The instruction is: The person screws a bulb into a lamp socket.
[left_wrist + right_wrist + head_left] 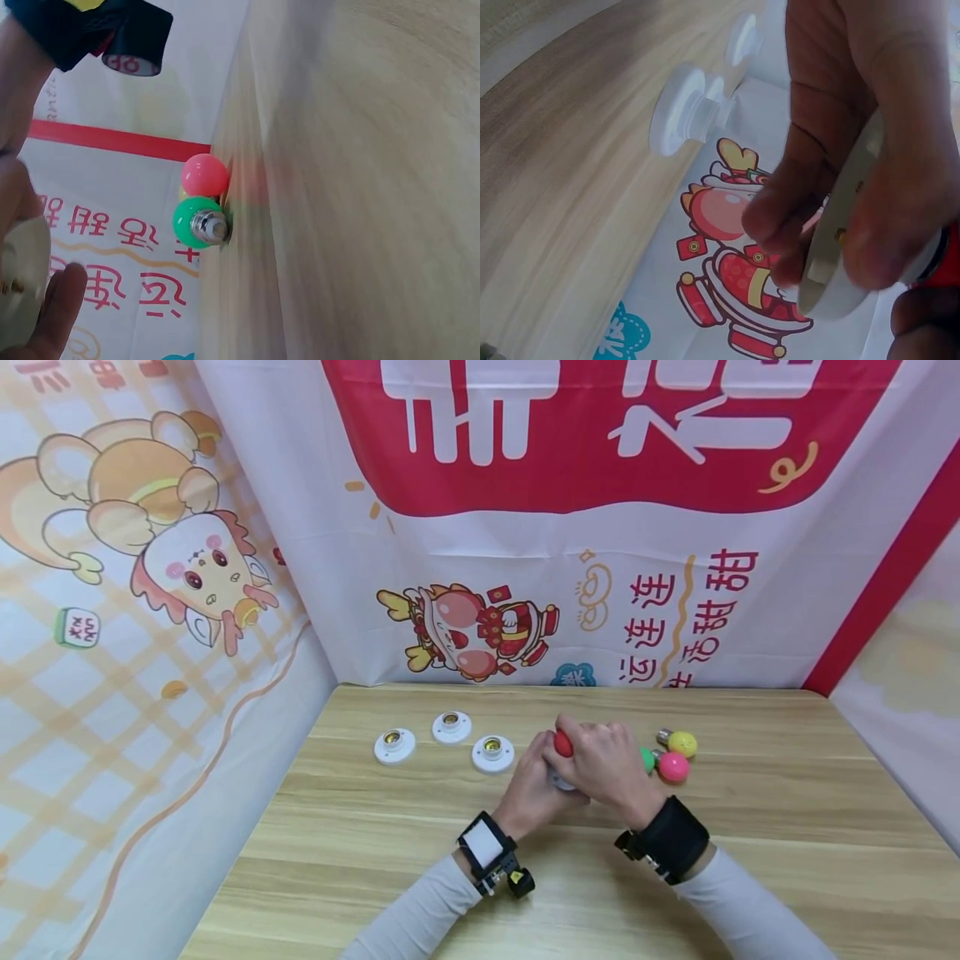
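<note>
Clearly, both hands are occupied up over the wood-grain tabletop [337, 827]: I read the left hand [528, 789] as gripping a white round lamp socket [561, 780] by its rim, and the right hand [611, 767] as curled round a red light bulb [563, 743] just above it. I expect both pieces to be light and stiff; the bulb's smooth, rounded shell is probably slippery, and fragile if it is glass, so I would favour an even, gentle hold about its widest part. The socket looks sturdier, and its thin flange gives me the safest place to pinch, clear of the brassy specks [841, 235] on its flat side. What I cannot make out is the bulb's metal end: fingers cover the join, so I cannot tell whether it sits in the socket or only close to it. From the right wrist, the red shell is cut off at the edge; from the left wrist, I get only part of the socket. In the head view, the right hand partly hides the green bulb [647, 760].
</note>
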